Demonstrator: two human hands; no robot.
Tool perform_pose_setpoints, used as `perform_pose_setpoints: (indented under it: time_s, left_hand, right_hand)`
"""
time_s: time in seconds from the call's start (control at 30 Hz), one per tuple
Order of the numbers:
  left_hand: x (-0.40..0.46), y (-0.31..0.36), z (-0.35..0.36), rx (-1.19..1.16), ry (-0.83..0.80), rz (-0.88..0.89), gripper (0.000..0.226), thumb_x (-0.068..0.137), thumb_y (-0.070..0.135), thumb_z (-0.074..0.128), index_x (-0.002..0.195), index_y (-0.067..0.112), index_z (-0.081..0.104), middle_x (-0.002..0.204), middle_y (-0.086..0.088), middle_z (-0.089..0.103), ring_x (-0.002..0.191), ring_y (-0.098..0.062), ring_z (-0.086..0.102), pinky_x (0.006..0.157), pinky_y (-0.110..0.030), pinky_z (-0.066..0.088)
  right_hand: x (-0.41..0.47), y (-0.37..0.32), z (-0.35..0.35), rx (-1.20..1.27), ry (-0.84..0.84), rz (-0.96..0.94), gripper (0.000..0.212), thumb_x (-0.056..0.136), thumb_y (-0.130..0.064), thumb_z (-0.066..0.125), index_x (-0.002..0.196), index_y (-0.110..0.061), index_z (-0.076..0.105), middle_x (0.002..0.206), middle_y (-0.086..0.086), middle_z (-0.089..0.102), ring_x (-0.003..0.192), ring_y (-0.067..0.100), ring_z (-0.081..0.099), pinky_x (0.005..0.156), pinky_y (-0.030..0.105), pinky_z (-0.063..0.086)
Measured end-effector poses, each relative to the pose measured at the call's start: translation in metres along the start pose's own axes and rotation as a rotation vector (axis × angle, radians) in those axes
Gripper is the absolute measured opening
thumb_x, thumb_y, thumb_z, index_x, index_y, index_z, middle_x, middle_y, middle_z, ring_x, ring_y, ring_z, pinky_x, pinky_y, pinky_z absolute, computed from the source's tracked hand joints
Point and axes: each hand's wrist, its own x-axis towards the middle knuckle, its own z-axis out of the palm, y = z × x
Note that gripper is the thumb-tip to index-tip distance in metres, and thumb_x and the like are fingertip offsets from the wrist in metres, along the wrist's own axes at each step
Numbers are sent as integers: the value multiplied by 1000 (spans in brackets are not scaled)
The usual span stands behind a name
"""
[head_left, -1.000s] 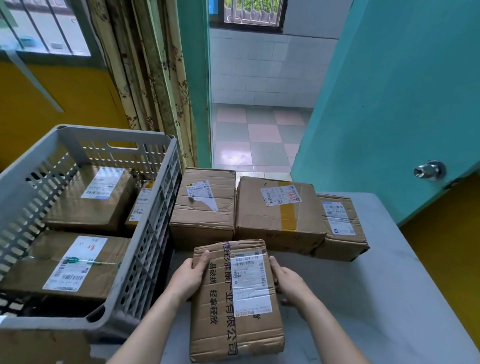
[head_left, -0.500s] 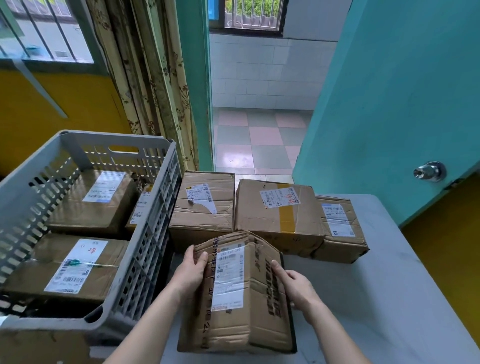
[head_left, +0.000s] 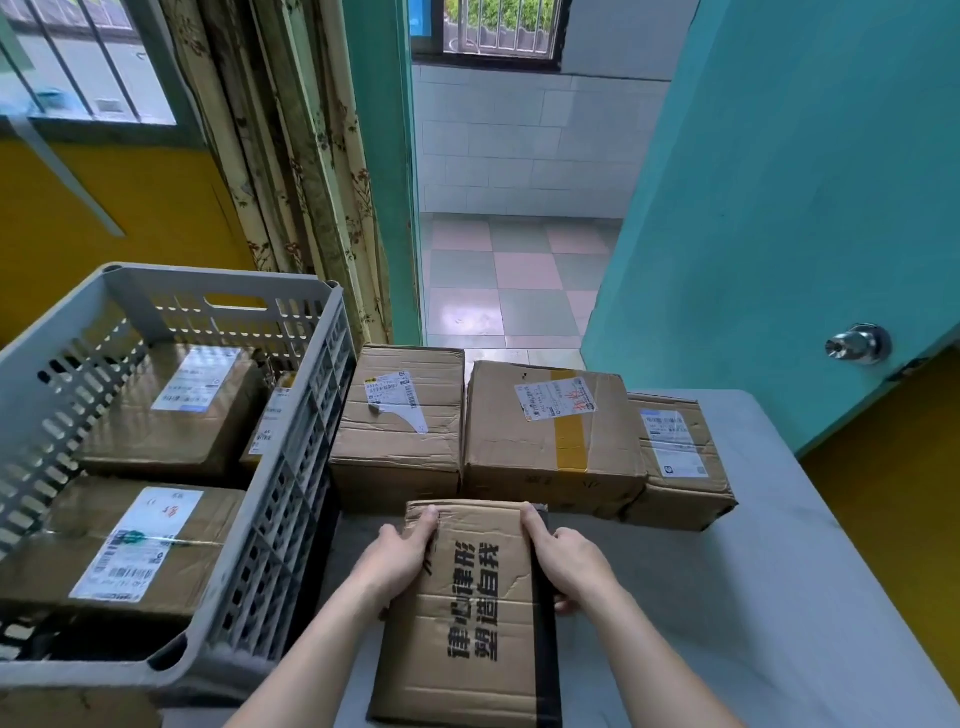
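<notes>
- Holding one flat brown box (head_left: 475, 613) with both hands, low on the grey table (head_left: 779, 597), close to the body.
- Sitting just right of the grey crate (head_left: 291, 467) and just in front of a row of three more boxes (head_left: 550, 441), very near them, maybe touching, hard to tell.
- Left hand (head_left: 400, 558) clamped on the box's left edge, fingers bent over the far corner and pressed on the cardboard.
- Right hand (head_left: 569, 564) clamped on the right edge the same way, one finger stretched up to the far corner, the rest curled down over the dark side.
- Flipped over in just one second: white label on top a second ago, tipped up on its edge half a second ago, now flat again with big black letters on top.
- No white label to see on this box any more; probably facing down now, but hidden, so cannot tell for sure.
- Same spot on the table as before, so turned only, not carried anywhere.
- Looks like a checking step: looking at each side of the box before putting it away.
- Not in the crate yet, so still early for this box.
- Packed boxes (head_left: 130, 551) lying in the crate with labels up, so maybe one more flip needed to match them.
- Bent and creased cardboard, so best kept in both hands and turned slowly, with care not to bump the row behind.
</notes>
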Motion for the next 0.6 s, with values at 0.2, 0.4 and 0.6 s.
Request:
perform_pose_setpoints:
  time_s: [0.2,0.4,0.6]
  left_hand:
    - [15,2,0,17,2,17,102,84,86,41,149,7,42,147,-15,54,129,-34,55,107,-47,49]
    - [2,-6,-3,-10,-61,17,101,78,88,49,146,14,40,142,-10,56,121,-28,59,91,-42,54]
    - [-8,-31,-1,0,-78,146,96,68,94,52,135,26,49,129,4,66,112,-16,64,93,-38,54]
  right_hand:
    - [10,-9,2,-58,-14,47,97,80,-96,20,117,-17,62,103,3,67,82,20,66,54,31,58]
    - [11,0,9,-77,54,-9,93,80,-96,19,112,-19,60,111,2,64,91,21,63,48,26,48]
    - [1,10,13,58,-19,-51,88,82,-90,34,122,-15,53,126,5,63,101,19,60,61,30,54]
